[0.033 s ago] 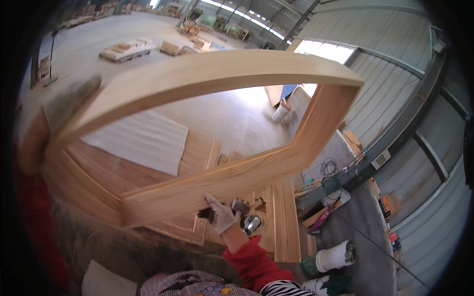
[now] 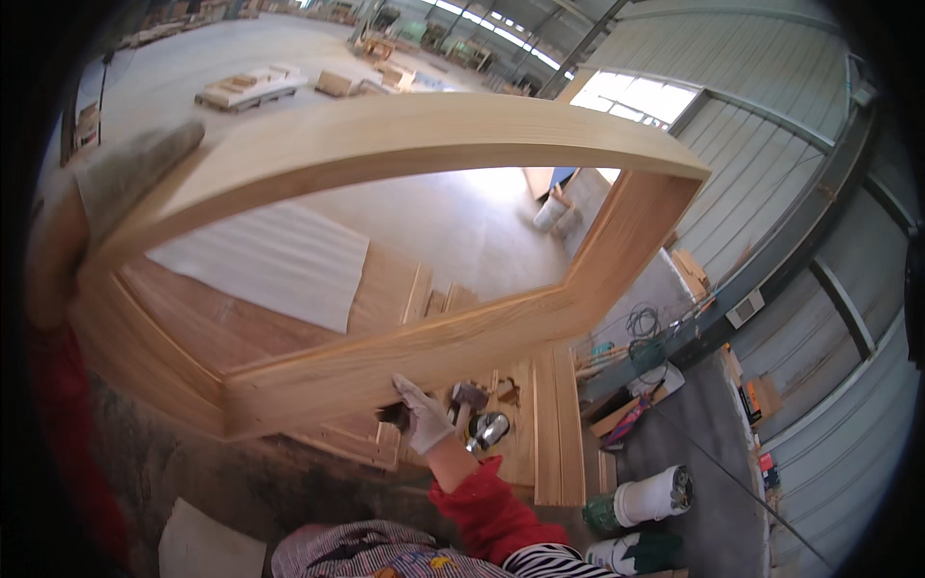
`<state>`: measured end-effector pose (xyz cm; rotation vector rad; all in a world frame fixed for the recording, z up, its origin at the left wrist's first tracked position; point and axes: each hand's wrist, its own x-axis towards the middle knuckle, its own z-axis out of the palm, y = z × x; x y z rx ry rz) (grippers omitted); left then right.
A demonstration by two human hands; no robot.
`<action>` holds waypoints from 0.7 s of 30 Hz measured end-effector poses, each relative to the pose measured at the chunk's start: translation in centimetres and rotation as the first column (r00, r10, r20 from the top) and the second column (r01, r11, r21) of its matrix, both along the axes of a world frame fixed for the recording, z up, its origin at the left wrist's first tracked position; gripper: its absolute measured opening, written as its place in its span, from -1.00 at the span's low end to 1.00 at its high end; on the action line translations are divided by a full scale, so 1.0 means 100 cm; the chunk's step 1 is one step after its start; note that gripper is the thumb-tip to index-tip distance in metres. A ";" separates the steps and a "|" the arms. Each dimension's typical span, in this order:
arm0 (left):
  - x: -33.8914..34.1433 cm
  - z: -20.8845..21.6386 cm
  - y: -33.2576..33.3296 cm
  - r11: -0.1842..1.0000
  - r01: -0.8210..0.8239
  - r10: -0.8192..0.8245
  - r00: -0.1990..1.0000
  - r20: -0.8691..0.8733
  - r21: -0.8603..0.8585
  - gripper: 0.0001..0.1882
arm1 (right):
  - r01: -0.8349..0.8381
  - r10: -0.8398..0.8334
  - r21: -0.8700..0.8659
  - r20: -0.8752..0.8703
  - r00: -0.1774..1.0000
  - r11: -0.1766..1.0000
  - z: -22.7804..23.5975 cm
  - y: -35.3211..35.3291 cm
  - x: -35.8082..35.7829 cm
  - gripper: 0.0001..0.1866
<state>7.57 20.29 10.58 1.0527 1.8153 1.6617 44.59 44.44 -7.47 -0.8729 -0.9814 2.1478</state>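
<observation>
A large pale wooden frame (image 2: pixel 443 352), open in the middle, is held up at a tilt before me. My left hand (image 2: pixel 145 173), in a greyish glove, wraps over its far-left edge; part of that hand is blurred. Against the lower edge of the near side, my right hand (image 2: pixel 422 416) grips the frame in a white glove. Something dark shows under its fingers, too shadowed to name. Just right of that hand are a hammer (image 2: pixel 469 395) and a shiny metal-and-black tool (image 2: pixel 489 430) on the wooden bench.
Beneath the frame lie a wooden panel (image 2: pixel 376 313) and a white sheet (image 2: pixel 279 265). Long boards (image 2: pixel 559 424) stand at the bench's right end. White buckets (image 2: pixel 653 496) are on the floor at right, near coiled cable (image 2: pixel 644 323). A stacked pallet (image 2: pixel 249 89) is farther off.
The frame's near-left corner has shifted slightly left and up, with both hands staying on it. More of the hammer shows beside my right hand.
</observation>
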 end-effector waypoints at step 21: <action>0.034 0.032 -0.033 0.978 -0.043 -0.017 0.958 -0.285 -0.204 -0.50 | -0.104 0.132 -0.246 0.099 0.986 0.964 -0.097 -0.024 0.005 -0.68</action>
